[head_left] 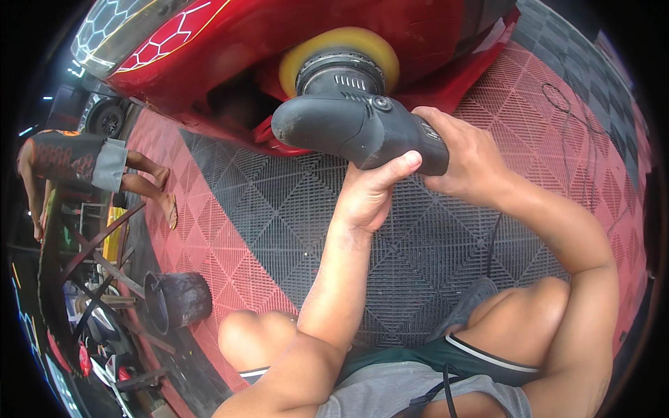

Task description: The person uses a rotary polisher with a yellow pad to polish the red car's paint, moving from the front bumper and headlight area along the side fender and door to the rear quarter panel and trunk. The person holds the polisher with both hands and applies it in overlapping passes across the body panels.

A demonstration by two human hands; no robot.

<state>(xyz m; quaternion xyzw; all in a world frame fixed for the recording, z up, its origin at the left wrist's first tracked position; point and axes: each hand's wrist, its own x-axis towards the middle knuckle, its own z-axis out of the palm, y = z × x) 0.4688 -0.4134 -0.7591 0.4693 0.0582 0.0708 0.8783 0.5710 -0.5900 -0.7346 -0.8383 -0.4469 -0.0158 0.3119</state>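
Observation:
Both my hands hold a black power polisher (348, 129) with a round yellow foam pad (291, 64). The pad rests against the lower part of a glossy red car bumper (230, 52). My left hand (376, 188) grips the polisher's body from below, its thumb lying along the near side. My right hand (467, 157) is wrapped round the rear end of the body, at the right. Most of the fingers of my left hand are hidden behind the tool. Left of the pad, a dark opening shows in the bumper.
Red and dark grey grid tiles (279, 216) cover the floor. A black bucket (178, 299) stands at the left, beside a trestle-like frame (104, 265). Another person (77, 164) bends over there. A cable (582, 125) lies on the floor at the right.

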